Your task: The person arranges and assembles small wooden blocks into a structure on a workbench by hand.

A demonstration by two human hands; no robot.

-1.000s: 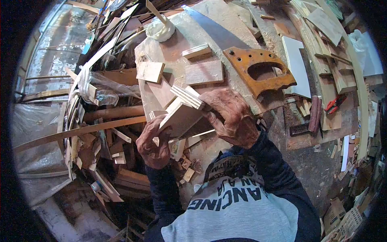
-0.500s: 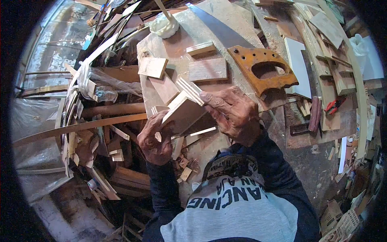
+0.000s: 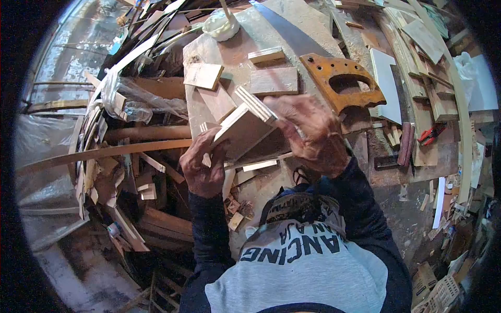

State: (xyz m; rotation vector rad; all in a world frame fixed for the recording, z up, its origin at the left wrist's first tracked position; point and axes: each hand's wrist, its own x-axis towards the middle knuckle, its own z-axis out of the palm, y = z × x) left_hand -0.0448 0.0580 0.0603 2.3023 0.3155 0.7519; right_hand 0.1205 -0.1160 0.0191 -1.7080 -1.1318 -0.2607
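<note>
My left hand (image 3: 202, 163) is closed on the lower left part of a plywood assembly (image 3: 250, 136), which has a pale upper edge. At its upper right end, across the corner, lies a short layered plywood strip (image 3: 255, 106). Fingers of my right hand (image 3: 313, 133) are at the strip's right end; the hand is slightly blurred. Beyond the assembly, on the work board (image 3: 198, 52), are a flat plywood block (image 3: 274, 81), a smaller block (image 3: 266, 55), a square piece (image 3: 203, 75) and a longer piece (image 3: 217, 101) under it.
A handsaw (image 3: 342, 83) lies at the right of the board. A white tub of paste (image 3: 221, 25) with a stick stands at the back. Red-handled pliers (image 3: 431, 134) and planks lie farther right. Scrap wood and plastic sheeting (image 3: 112, 96) are piled at the left.
The view has shifted slightly. My right hand has changed its pose at the strip's end, with its fingers raised and blurred. My left hand keeps its hold on the assembly.
</note>
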